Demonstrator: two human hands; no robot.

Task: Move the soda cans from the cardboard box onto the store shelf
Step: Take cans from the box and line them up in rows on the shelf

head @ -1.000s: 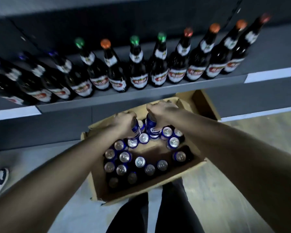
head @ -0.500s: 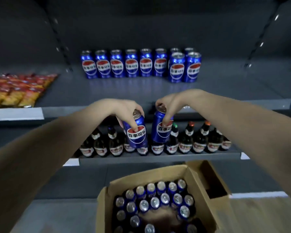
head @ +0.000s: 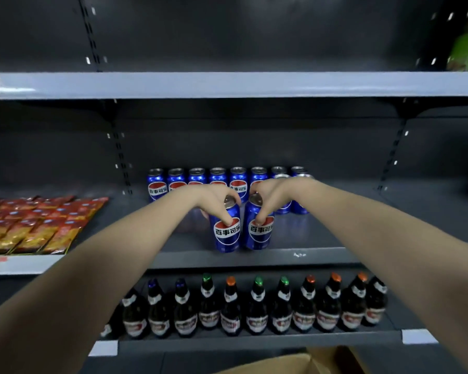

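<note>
Left hand (head: pixel 217 201) is gripping the left can (head: pixel 227 234) from above, thumb pressing on the front of the label and the other fingers wrapping round the far side. Right hand (head: pixel 270 196) is clamping the right can (head: pixel 260 231) the same way. The hands are nearly touching, and both cans are standing upright, side by side, just beside each other at the front edge of the middle shelf (head: pixel 322 234). Cannot tell whether their bases are resting on the board. A back row of cans (head: pixel 157 185) is lining the rear edge of the same shelf, partly hidden behind the hands. Snack packets (head: pixel 38 228) are lying flat at that shelf's left end. Dark bottles (head: pixel 257 309) with coloured caps are standing in a line along the lower shelf (head: pixel 254 342). The upper shelf (head: pixel 227 85) is showing only its pale front edge. A corner of the cardboard box (head: pixel 295 366) is showing at the bottom edge of the view, well below the hands.
</note>
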